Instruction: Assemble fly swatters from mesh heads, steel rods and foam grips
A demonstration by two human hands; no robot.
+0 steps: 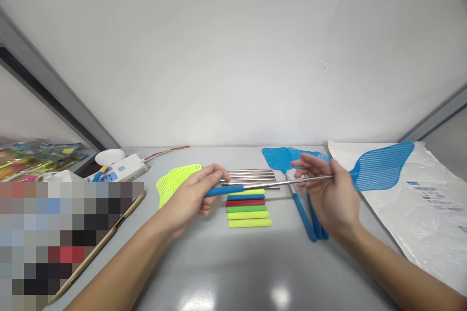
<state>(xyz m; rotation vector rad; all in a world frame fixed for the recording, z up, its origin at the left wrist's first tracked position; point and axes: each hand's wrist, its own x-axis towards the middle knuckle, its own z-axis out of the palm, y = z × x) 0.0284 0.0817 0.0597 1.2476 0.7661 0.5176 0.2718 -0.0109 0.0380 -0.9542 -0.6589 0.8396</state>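
A blue fly swatter is held level across the front of me, its mesh head to the right. My left hand is closed round its blue handle. Near the head, the metal rod runs between the thumb and palm of my right hand, whose other fingers are loosely spread. Behind and below the rod lie more blue fly swatters, heads toward the wall. Several coloured handle sleeves lie in a row beneath it. Bare metal rods lie behind those, partly hidden.
A yellow-green mesh swatter head lies beyond my left forearm. On the left are a power strip, a white oval object and packaged colourful items. A white plastic mailer bag covers the right side. A pale wall stands behind.
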